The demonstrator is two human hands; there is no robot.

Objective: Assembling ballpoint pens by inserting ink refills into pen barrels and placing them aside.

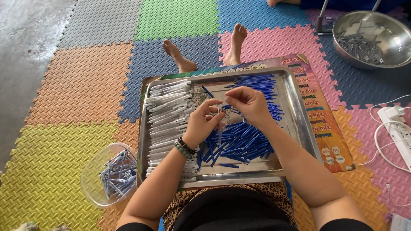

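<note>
Tray: a shallow steel tray (299, 128) with a raised rim is laid across the lap; white pen barrels (169, 113) are stacked along its left side, and blue tubes (239, 143) are heaped in the middle and at the far right.
Hands: a clear pen barrel (220, 128) is pinched upright between the fingers of the left hand (201, 124); its top end is gripped by the fingertips of the right hand (248, 102), above the tray's middle.
Tub: a clear plastic tub (92, 175) with assembled pens is set on the mat beside the tray's left edge.
Bowl: small grey parts are held in a round steel bowl (394, 36), well apart at the far right.
Mat: embossed foam tiles (81, 81) in many colours are interlocked; open room is left to the left.
</note>
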